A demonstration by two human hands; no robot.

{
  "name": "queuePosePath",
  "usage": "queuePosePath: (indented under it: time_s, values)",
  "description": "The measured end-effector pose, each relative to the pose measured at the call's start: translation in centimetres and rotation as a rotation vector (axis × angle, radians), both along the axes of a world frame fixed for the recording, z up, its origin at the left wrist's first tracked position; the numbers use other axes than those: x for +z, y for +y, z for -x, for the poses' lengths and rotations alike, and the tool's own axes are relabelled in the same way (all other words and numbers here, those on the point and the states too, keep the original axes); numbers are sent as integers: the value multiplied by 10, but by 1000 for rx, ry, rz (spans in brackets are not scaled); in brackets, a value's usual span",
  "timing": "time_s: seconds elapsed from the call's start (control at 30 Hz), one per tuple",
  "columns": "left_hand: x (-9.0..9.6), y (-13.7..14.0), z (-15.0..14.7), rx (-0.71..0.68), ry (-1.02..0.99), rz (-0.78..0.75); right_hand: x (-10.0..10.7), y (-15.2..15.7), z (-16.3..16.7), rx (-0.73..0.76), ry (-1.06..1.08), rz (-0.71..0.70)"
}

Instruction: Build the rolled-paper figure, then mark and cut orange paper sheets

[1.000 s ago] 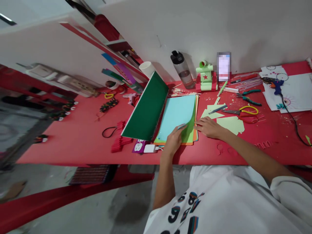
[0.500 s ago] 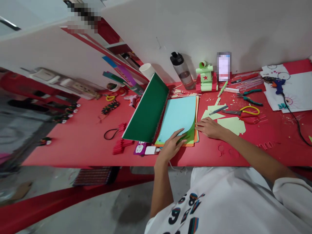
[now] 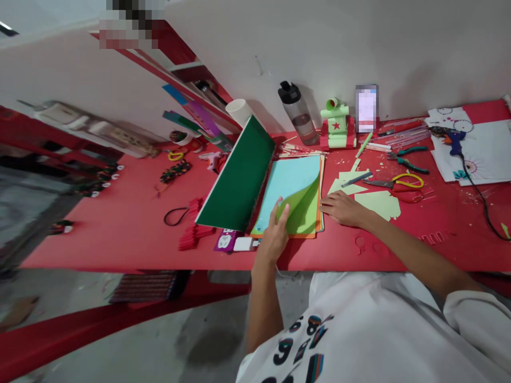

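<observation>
A pad of coloured paper (image 3: pixel 293 173) lies with its dark green cover (image 3: pixel 239 178) tilted up on the left. Light blue shows on top, and its near right corner is curled back, with green visible at the curl and below. My left hand (image 3: pixel 275 234) pinches this raised corner between thumb and fingers. At the pad's right edge, my right hand (image 3: pixel 341 207) rests with fingers stretched out, their tips against the edge. Pale green paper scraps (image 3: pixel 377 205) and a grey cutter knife (image 3: pixel 356 179) lie just beyond it.
Scissors (image 3: pixel 409 182), pliers (image 3: pixel 413 159) and a blue glue gun (image 3: pixel 457 142) lie to the right. A water bottle (image 3: pixel 299 117), a green and red paper model (image 3: pixel 337 127) and a phone (image 3: pixel 366 109) stand along the wall. A white adapter (image 3: pixel 243 243) sits by the near edge.
My left hand has drawn the paper's near right corner up and leftward, exposing more green. My right hand stays at the pad's edge. The view has shifted slightly.
</observation>
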State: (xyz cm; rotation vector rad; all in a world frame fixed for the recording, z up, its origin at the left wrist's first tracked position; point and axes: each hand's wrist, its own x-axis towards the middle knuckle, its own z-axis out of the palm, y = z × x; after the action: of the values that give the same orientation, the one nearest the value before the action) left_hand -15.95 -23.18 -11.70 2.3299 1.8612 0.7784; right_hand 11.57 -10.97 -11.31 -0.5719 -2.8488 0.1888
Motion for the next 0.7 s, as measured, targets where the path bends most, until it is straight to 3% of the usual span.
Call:
queuePosePath:
  time_s: [0.2, 0.3, 0.57, 0.7]
  values:
    - [15, -7, -3, -169, 47, 251, 6, -1, 0, 7, -22, 9]
    - [18, -7, -8, -143, 75, 297, 6, 0, 0, 9, -22, 11]
    - [2, -3, -4, 11, 53, 212, 4, 0, 0, -4, -22, 19]
    - [4, -5, 0, -45, 14, 133, 6, -1, -1, 2, -24, 20]
